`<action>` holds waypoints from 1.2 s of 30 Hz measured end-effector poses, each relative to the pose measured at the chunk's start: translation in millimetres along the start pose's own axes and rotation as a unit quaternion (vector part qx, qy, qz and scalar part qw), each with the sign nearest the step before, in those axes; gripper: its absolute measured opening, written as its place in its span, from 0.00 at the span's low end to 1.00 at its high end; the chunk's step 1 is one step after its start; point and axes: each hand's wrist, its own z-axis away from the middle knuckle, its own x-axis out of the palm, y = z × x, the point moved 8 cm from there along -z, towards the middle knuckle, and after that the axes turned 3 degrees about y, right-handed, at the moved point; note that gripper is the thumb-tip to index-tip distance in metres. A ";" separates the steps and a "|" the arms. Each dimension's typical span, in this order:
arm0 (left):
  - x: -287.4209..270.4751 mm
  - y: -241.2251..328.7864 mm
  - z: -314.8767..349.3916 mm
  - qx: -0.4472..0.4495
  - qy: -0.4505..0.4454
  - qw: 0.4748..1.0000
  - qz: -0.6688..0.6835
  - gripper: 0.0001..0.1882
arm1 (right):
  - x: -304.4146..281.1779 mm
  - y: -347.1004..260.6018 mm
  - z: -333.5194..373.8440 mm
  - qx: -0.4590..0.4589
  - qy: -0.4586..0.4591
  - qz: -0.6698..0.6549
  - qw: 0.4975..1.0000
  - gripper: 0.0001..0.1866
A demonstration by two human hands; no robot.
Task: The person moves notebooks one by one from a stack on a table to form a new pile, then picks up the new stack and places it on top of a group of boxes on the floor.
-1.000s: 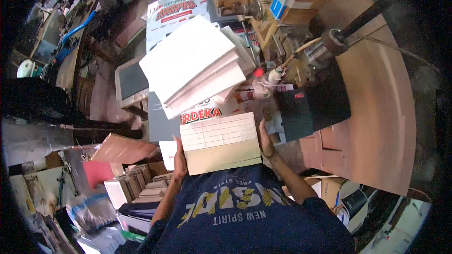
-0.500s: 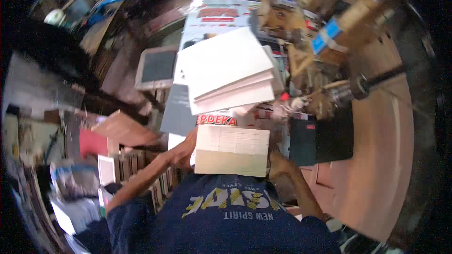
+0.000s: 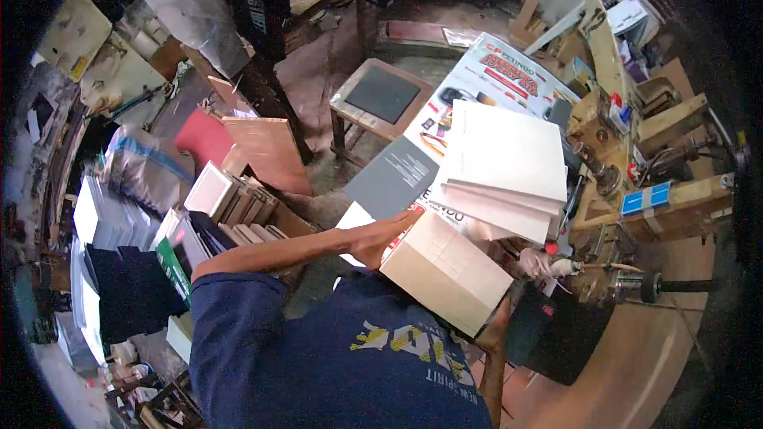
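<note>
A thick, cream stack of paper blocks, with faint lines across its faces, is held tilted against the front of my dark shirt. My left hand grips its left end, fingers partly hidden behind it. At the opposite lower right end, my right hand holds the stack, most of its fingers out of sight beneath. Just beyond the stack, large white boards lie in a loose, fanned pile. They rest on a printed poster sheet and a grey sheet.
A wooden stool with a dark pad stands beyond the poster. To the right is a wooden press frame with a metal screw. Books stand in rows at the left, beside white paper stacks. A brown board leans behind them.
The view has swung to the left, so the bench and boards sit farther right. The stack, still in both hands, now appears slanted, its right end lower.
</note>
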 end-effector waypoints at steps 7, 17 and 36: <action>17.9 -51.2 32.8 -0.036 -0.026 0.998 -0.052 0.66 | 10.1 -76.2 0.8 -0.091 -0.038 0.039 0.994 0.75; 39.6 -45.8 -1.2 0.012 -0.083 0.985 -0.148 0.50 | 47.8 -151.9 -5.9 -0.160 -0.130 0.498 0.842 0.77; 21.0 124.3 -67.6 0.031 -0.071 0.939 -0.334 0.42 | 29.1 -46.9 29.8 -0.092 0.010 0.248 0.964 0.68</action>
